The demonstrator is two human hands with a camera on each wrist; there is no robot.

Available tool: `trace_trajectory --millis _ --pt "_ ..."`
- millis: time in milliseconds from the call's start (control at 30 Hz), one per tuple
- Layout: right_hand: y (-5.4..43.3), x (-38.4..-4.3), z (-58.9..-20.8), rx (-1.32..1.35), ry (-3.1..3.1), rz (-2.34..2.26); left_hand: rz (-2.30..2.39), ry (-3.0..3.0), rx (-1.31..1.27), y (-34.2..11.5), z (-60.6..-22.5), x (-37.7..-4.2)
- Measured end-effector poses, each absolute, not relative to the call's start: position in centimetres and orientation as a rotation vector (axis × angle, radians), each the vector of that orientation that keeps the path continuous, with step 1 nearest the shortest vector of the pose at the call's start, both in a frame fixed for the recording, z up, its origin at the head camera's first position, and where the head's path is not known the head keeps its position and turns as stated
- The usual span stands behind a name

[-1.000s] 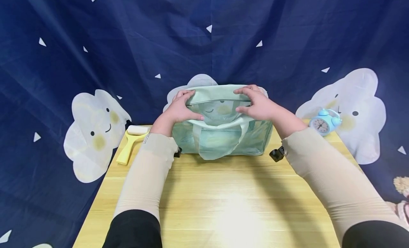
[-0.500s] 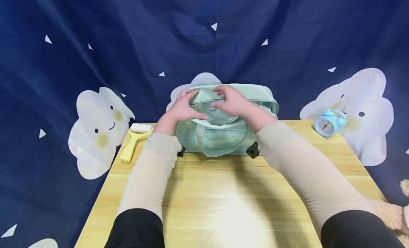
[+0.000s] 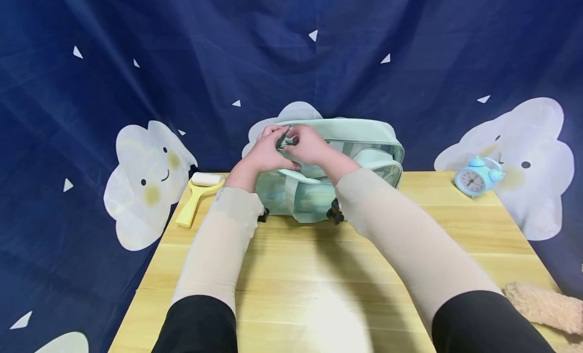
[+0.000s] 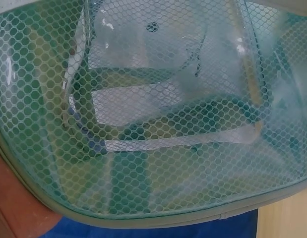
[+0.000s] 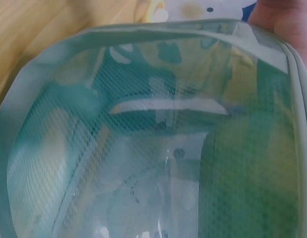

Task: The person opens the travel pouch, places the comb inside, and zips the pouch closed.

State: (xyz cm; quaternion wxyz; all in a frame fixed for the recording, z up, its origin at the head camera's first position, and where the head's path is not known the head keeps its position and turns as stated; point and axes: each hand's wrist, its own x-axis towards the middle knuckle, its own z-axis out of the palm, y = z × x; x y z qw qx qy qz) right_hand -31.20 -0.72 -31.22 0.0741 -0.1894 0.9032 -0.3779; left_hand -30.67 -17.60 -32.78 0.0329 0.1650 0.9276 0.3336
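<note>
A mint-green, see-through bag (image 3: pixel 346 128) with mesh panels stands at the back of the table, its top zipper gaping on the right side. At its upper left corner my left hand (image 3: pixel 264 153) grips the bag, thumb on the front rim and fingers over the back edge. The right hand (image 3: pixel 310 144) is beside it, thumb and forefinger pinching at the zipper's left end; the zipper pull itself is hidden. In the left wrist view, the mesh panel (image 4: pixel 158 173) fills most of the picture. Clear plastic (image 5: pixel 153 188) shows in the right wrist view.
A yellow-handled lint roller (image 3: pixel 193 204) lies on the wooden table (image 3: pixel 282 287) at back left. On the right stands a blue alarm clock (image 3: pixel 473 181). A fluffy brown plush (image 3: pixel 544 305) pokes in at lower right. Behind hangs a dark blue curtain (image 3: pixel 255 44) with cloud prints.
My right hand has let go of the bag's right rim and moved left to the zipper's end beside the left hand. The left hand keeps its grip. The plush has come further into view.
</note>
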Motion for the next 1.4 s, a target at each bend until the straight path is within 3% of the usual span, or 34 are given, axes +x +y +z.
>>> trace_trajectory --millis 400,833,1400 --pt "-3.1 -30.7 -31.7 -0.269 2.761 -1.192 1.029 2.861 0.494 -17.6 -32.8 -30.4" --pt "-3.4 -30.8 -32.0 -0.149 2.644 -1.507 1.047 2.871 0.536 -17.2 -33.1 -30.3" --pt "-3.8 -30.8 -31.1 -0.096 2.390 -1.612 1.764 2.724 0.564 -20.5 -34.5 -29.1"
